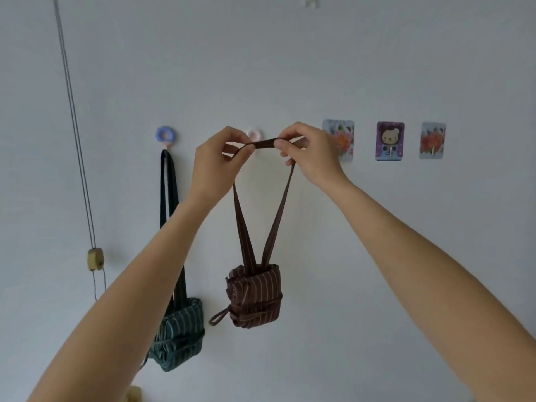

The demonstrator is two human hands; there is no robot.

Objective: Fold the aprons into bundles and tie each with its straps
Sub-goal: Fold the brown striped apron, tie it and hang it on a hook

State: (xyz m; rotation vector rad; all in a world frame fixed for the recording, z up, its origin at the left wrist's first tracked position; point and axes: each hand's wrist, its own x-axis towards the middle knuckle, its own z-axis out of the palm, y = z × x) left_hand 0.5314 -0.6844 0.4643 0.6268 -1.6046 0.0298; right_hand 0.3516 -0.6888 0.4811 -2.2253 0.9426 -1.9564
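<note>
At centre frame I am watching both hands raised against the white wall (290,68): the left hand (216,163) is pinching one end of the brown apron's neck strap (262,142), the right hand (307,153) is pinching the other, in front of a pink hook (253,134). The strap's top is running level between them, its two sides dropping and converging. The brown striped bundle (255,295) is hanging below, long axis vertical. At lower left, a green striped bundle (179,335) is hanging from a blue hook (165,136).

Wall (290,68) hooks: green bundle (178,335) hangs (blue hook (165,136)).
</note>
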